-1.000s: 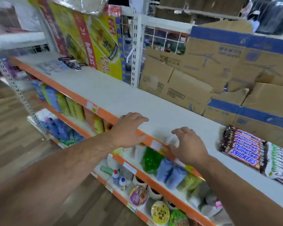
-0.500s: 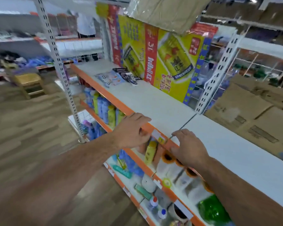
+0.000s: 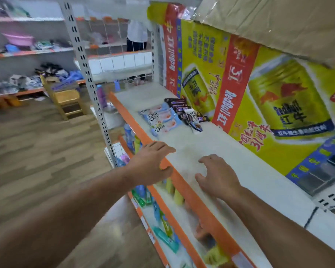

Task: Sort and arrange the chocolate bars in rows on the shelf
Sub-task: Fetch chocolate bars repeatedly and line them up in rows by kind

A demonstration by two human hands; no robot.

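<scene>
Two clusters of chocolate bars lie at the far end of the shelf (image 3: pixel 246 167), well apart from both grips.

Dove bars (image 3: pixel 161 118): flat, glossy pale-blue and white wrappers. They overlap side by side near the orange lip (image 3: pixel 191 194), long axes roughly front-to-back across the shelf.

Snickers bars (image 3: pixel 179 107): dark brown glossy wrappers, just behind the Dove bars by the poster (image 3: pixel 269 97), long axes about the same way.

One dark-and-white bar (image 3: pixel 194 122) lies skewed, long axis pointing along the shelf towards the grips. Label too blurred to read.

Shelf is a matte white board with a smooth orange front lip.

Left grip (image 3: pixel 151 163), bare hand: fingers straight across the lip onto the board, thumb on the lip's front face, holding nothing.

Right grip (image 3: pixel 219 176), bare hand: over the board, fingers spread and loosely curled, empty. Can't tell if it touches the board.

Poster is glossy yellow-red print with can artwork. Plain brown cardboard (image 3: pixel 275 22) hangs above it.
</scene>
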